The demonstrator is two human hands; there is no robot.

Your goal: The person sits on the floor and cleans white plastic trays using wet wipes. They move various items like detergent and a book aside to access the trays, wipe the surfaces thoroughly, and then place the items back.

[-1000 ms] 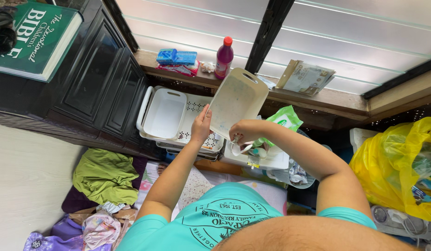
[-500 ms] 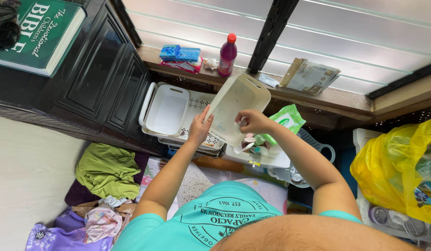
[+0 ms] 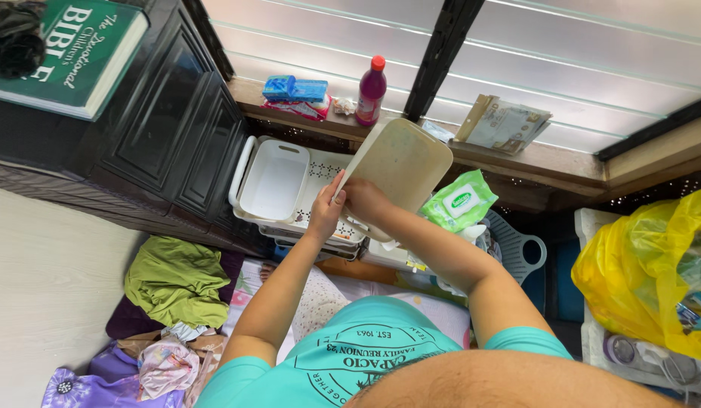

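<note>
Here, left hand (image 3: 325,211) and right hand (image 3: 363,199) each grip the tilted cream basin (image 3: 399,170).

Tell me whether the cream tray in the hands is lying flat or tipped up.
Tipped up. The cream tray slopes from the left hand and right hand at its lower edge up toward the windowsill.

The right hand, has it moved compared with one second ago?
Yes. The right hand went left across the tilted tray. It was below the tray's lower right edge; now it is close beside the left hand, judged against the purple bottle.
</note>
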